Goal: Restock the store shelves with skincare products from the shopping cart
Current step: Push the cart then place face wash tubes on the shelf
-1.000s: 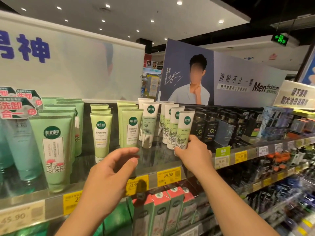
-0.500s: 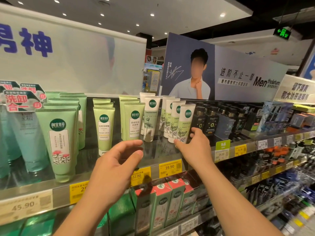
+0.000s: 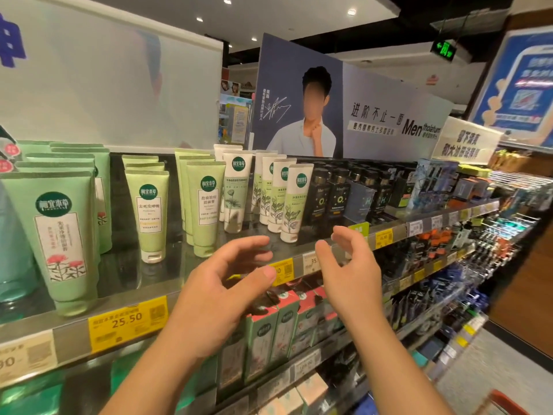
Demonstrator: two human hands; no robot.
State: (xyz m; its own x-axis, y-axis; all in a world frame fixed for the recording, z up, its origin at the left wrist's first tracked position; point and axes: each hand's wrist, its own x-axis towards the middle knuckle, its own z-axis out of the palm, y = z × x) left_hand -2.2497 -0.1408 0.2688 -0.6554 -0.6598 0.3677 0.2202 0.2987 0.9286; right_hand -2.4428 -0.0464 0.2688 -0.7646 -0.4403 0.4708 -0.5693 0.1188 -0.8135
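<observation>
Just off the shelf, both hands, left and right, hung spread and empty near the upright front tube, which a stray knuckle could topple.

above the shelves you have a blue-grey advertising board showing a person in a white shirt beside the word "men". to your left hangs a pale panel with blue characters at its edge. a green exit sign hangs from the dark ceiling, and round ceiling lights glow overhead.
</observation>
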